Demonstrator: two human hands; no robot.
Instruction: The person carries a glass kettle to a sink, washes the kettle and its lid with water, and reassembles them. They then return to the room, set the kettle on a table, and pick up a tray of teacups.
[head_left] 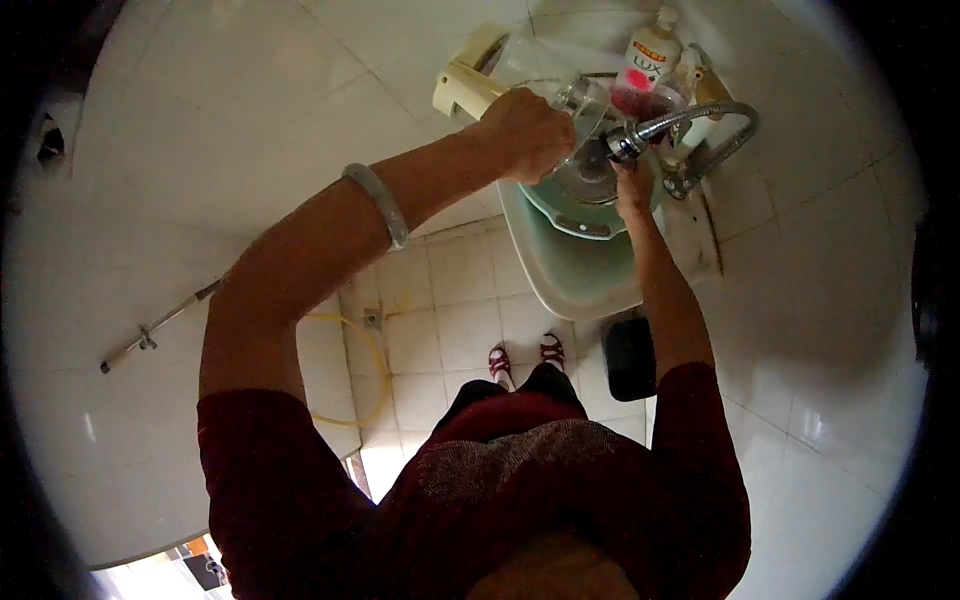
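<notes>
My left hand, below a pale bracelet on the forearm, is closed beside a clear glass container; what its fingers grip is hidden. Just under the faucet head, my right hand has its fingers curled, and what they hold cannot be made out. Between the hands lies a dark, round, shiny thing, too unclear to name. It is over a pale green basin, which sits in the white sink.
A LUX pump bottle stands behind the faucet's flexible metal neck. Pale yellow plastic is left of the glass. A black bin is below the sink at right. A yellow hose curves over the tiled floor.
</notes>
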